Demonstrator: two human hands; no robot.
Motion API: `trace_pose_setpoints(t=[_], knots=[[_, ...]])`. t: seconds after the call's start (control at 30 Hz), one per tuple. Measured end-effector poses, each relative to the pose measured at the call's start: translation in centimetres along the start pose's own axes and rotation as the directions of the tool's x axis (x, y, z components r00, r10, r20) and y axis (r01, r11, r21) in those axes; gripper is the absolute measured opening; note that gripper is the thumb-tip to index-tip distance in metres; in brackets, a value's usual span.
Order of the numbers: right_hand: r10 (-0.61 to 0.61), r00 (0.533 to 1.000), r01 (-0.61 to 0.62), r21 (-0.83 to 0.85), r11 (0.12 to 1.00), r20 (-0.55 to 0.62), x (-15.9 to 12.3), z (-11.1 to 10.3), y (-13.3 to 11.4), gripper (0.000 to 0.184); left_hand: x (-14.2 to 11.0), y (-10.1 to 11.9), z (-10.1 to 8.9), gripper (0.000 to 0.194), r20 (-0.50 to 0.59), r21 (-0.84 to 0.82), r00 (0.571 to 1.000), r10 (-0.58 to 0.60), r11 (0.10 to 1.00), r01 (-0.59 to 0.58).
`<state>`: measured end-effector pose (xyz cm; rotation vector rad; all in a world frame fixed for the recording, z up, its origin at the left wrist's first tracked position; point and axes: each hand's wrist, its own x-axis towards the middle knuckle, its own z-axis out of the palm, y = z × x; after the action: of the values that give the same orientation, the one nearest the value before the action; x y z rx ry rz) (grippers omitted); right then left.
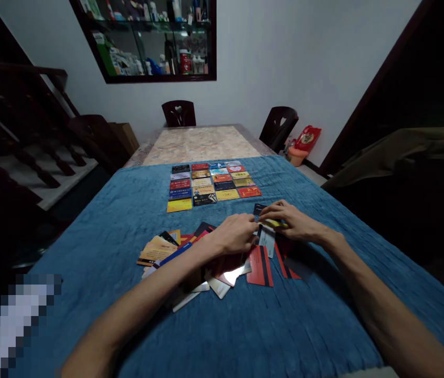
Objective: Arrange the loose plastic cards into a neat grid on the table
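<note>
The tabletop lies partly under a cloth bearing a pile of cards. Beyond the pile are rows of cards. Over the pile, the left hand has its fingers curled close; I cannot tell whether they grip anything. At the pile's right, the right hand pinches a yellow card in narrowed fingers.

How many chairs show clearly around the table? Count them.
3: left chair, beside the table; far chair, at its end; right chair, along its right side. Darkness may hide more.
</note>
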<state>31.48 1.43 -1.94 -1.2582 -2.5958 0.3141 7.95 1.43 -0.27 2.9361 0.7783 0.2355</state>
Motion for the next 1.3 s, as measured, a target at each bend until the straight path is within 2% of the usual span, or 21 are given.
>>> trace_pose_setpoints(t=[0.17,0.27,0.5,0.67,0.87,1.07,1.3], knots=[[0.002,0.991,-0.003,0.003,1.000,0.135,-0.3,-0.3,-0.8,0.044,0.8,1.0,0.3,0.016,0.049,0.029,0.999,-0.020,0.999,0.019],[0.020,0.985,-0.014,-0.037,0.999,0.171,-0.2,-0.1,-0.9,0.051,0.9,1.0,0.1,0.016,0.095,0.055,0.994,-0.055,0.997,0.050],[0.081,0.989,-0.070,-0.090,0.993,0.124,0.0,0.5,-0.3,0.052,1.2,0.8,0.2,0.017,0.096,0.073,0.990,-0.107,0.992,0.100],[0.124,0.991,-0.116,-0.153,0.981,0.048,0.2,1.1,0.4,0.050,1.6,1.0,0.0,0.025,0.117,0.091,0.977,-0.178,0.982,0.168],[0.050,0.999,-0.052,-0.176,0.983,-0.013,0.5,1.6,0.6,0.043,1.6,1.1,-0.3,0.029,0.116,0.141,0.962,-0.249,0.963,0.232],[-0.013,0.998,0.003,-0.179,0.984,-0.055,0.5,1.8,0.6,0.039,1.2,0.7,-0.4,0.033,0.130,0.120,0.945,-0.299,0.951,0.284],[-0.045,0.995,0.031,-0.151,0.988,-0.087,0.4,1.9,0.7,0.035,1.0,0.1,-1.0,0.025,0.136,0.095,0.954,-0.268,0.962,0.256]])
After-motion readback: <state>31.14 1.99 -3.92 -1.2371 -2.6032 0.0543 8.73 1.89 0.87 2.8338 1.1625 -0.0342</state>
